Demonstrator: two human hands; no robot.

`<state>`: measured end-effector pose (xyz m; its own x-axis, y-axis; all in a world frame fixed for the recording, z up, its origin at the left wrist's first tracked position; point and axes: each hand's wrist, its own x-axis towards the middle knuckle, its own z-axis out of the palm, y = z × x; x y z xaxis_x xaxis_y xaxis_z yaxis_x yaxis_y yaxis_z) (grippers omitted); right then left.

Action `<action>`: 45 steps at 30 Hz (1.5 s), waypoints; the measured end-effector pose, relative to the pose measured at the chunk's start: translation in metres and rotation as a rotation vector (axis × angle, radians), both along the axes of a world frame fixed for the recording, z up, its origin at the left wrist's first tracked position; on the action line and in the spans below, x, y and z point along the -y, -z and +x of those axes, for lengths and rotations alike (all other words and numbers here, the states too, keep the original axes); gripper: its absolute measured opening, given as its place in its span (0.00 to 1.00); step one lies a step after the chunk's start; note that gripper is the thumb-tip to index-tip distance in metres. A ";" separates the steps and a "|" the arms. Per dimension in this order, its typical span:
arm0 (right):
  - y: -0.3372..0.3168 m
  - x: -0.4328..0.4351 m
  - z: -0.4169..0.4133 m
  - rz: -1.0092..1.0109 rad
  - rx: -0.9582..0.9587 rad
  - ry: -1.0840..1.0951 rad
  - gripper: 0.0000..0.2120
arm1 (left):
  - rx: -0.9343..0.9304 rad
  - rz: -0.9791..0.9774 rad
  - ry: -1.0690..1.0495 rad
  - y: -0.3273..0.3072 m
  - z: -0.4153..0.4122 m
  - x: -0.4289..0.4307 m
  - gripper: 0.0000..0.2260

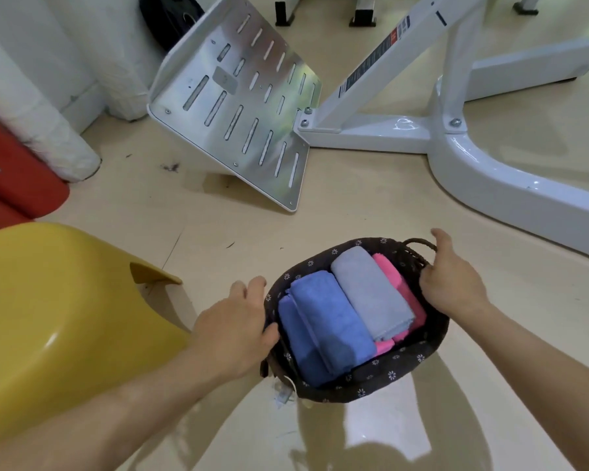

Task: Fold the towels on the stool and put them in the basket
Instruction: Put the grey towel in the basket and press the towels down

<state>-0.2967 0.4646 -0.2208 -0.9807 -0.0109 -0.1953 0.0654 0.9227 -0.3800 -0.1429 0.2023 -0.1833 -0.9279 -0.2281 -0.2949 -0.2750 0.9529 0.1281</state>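
The dark woven basket [388, 379], lined with a small flower print, is low in the view, a little toward 5 o'clock from the middle, over the beige floor [320, 226]. Whether it rests on the floor or is held just above it cannot be told.

The left grip [232, 328] grasps the basket rim at 9 o'clock, with the thumb hooked inside the lining and the fingers curled on the outer wall. The right grip [451, 280] clasps the rim at about 2 o'clock, just beside the looped handle [422, 244], with the fingers folded over the edge and the thumb raised.

Inside the basket the folded towels lie side by side and touching, their long edges running from 11 to 5 o'clock. A blue towel [327, 321] fills the 9 o'clock half, with another blue fold [296, 338] tucked under its outer edge. A grey towel [371, 294] lies in the middle. A pink towel [405, 294] lies partly beneath the grey one, against the 3 o'clock wall.

The yellow stool [65, 317] stands at 9 o'clock from the basket, close to the left forearm, and its seat is bare. At 11 o'clock a slotted metal plate [238, 107] stands tilted, joined to a white frame [490, 171] that reaches round to 2 o'clock.
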 end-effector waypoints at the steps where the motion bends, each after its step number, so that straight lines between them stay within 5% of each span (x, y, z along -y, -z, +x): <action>1: 0.004 -0.006 -0.002 -0.054 0.029 0.049 0.25 | 0.115 0.099 -0.091 0.001 0.007 0.002 0.25; 4: 0.011 -0.013 -0.006 -0.147 0.071 0.124 0.15 | 0.308 0.723 -0.471 -0.001 0.021 -0.008 0.15; 7: 0.006 -0.010 -0.005 -0.121 0.070 0.087 0.15 | 0.259 0.839 -0.533 -0.013 0.016 -0.013 0.04; 14: -0.087 0.011 -0.022 -0.146 -0.069 -0.122 0.13 | 0.161 0.765 -0.474 -0.100 0.005 0.025 0.13; 20: -0.189 0.068 -0.024 -0.273 -0.260 -0.266 0.17 | -0.195 0.741 -0.574 -0.188 0.033 0.071 0.12; 29: -0.273 0.192 0.023 -0.357 -0.294 -0.507 0.18 | -0.737 0.604 -0.931 -0.255 0.120 0.153 0.18; 39: -0.272 0.305 0.107 -0.356 -0.190 -0.824 0.17 | -0.763 0.288 -1.105 -0.234 0.213 0.223 0.16; 43: -0.249 0.321 0.118 -0.313 -0.315 -0.832 0.17 | -0.675 0.074 -1.083 -0.212 0.227 0.237 0.23; 45: -0.240 0.322 0.119 -0.309 -0.372 -0.819 0.17 | -0.653 -0.043 -1.014 -0.209 0.225 0.237 0.18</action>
